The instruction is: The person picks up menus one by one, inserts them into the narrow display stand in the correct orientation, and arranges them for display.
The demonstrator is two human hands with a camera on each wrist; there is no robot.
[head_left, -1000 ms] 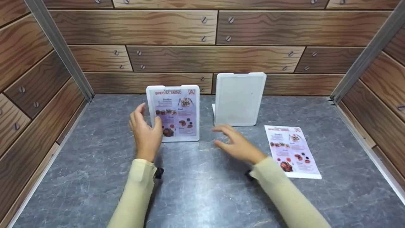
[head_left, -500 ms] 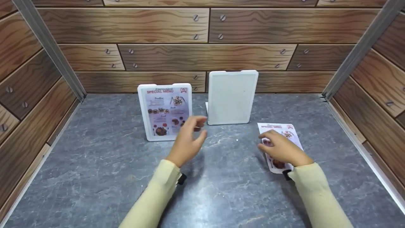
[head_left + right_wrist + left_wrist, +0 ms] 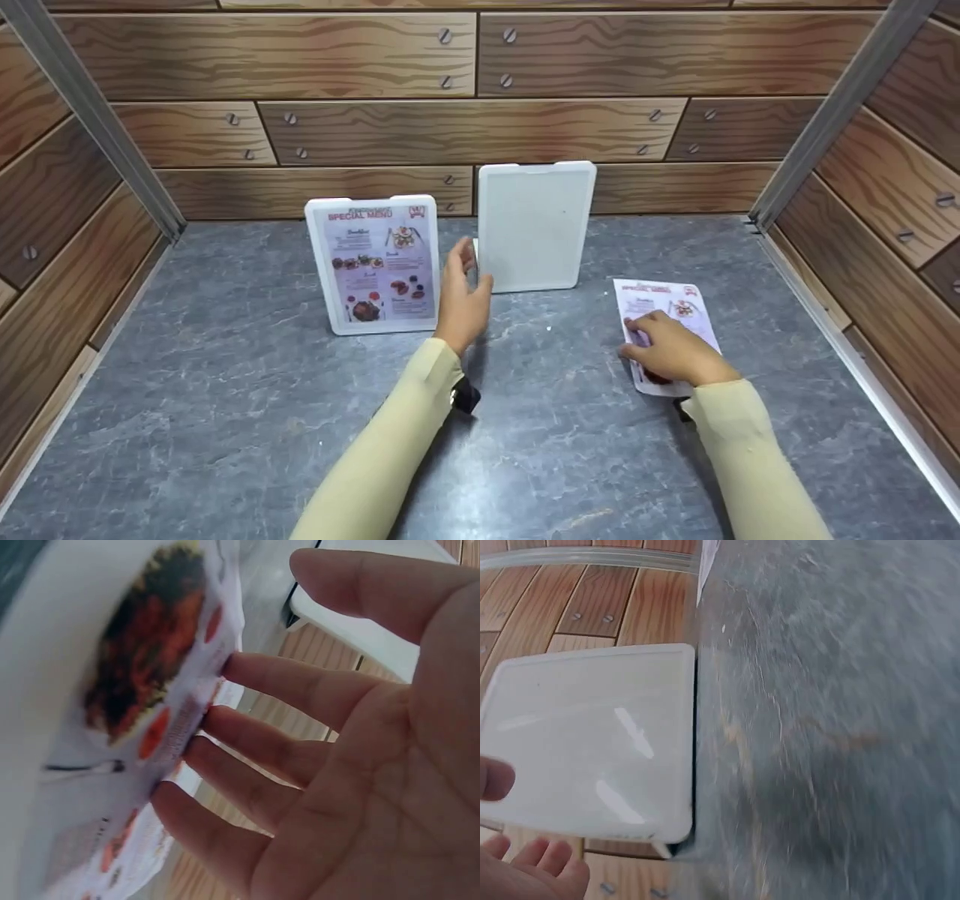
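My left hand stands beside the left edge of a blank white menu stand. In the left wrist view its thumb is in front of the blank stand, and its fingers are past the edge, apart from each other. Over a loose printed menu sheet lies my right hand. The right wrist view has its fingertips touching the printed sheet, with the thumb held away from it. Left of my left hand, a second white stand holds a "Special Menu" sheet upright.
The stands and sheet are on a grey marbled tabletop. Wood-patterned walls enclose it at the back and both sides. Metal posts rise at the rear corners.
My left hand has left the filled stand and moved right to the blank stand's edge. My right hand has moved right onto the loose menu sheet. The head view has shifted slightly.
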